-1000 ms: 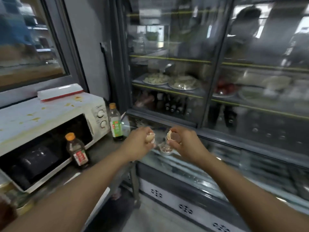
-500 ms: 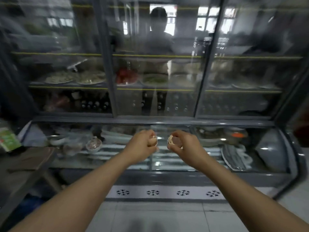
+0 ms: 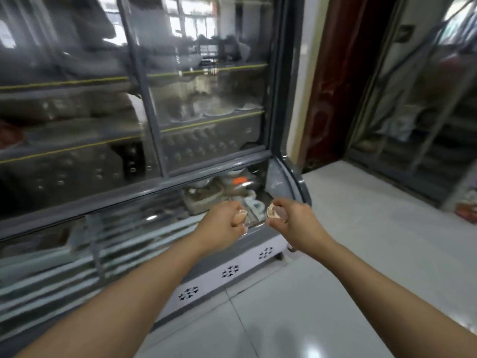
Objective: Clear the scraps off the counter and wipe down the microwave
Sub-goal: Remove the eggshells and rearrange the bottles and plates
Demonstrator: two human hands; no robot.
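A glass-fronted cooler [image 3: 144, 120] fills the left of the view, blurred dishes on its shelves, above a pale tiled floor [image 3: 335, 293]. To the right stands a dark red door [image 3: 338, 81]. Both forearms reach forward over the floor, near the cooler's lower corner. The left hand [image 3: 219, 226] has its fingers curled tight round a pale scrap [image 3: 240, 216]; the right hand [image 3: 291, 218] likewise grips a second scrap [image 3: 274, 211], the two held near each other but apart.
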